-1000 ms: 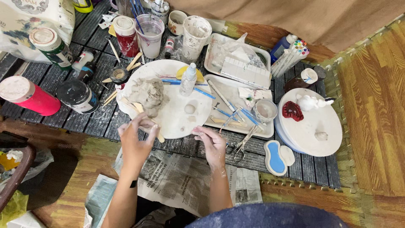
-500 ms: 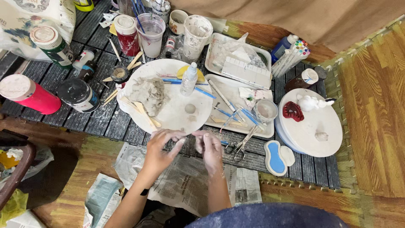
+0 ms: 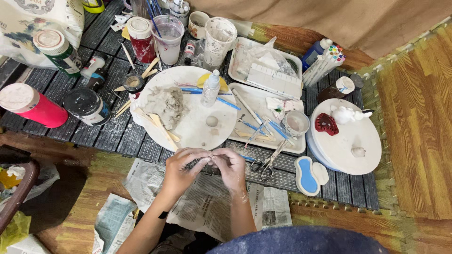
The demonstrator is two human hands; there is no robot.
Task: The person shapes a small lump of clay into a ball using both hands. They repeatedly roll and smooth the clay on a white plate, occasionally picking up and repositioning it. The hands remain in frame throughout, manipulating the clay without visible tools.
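Work surface: low dark slatted table (image 3: 108, 136), running from the left edge to lower right of the frame.
Floor, right: wood-grain planks (image 3: 419, 117), warm orange-brown.
Floor, lower left: worn wooden boards (image 3: 80, 202), partly covered by spread newspaper (image 3: 207, 197).
Backdrop, top: tan cloth (image 3: 306, 19) draped behind the table.
Left edge: dark curved chair frame (image 3: 19, 193).
Light: even, soft, no hard shadows.
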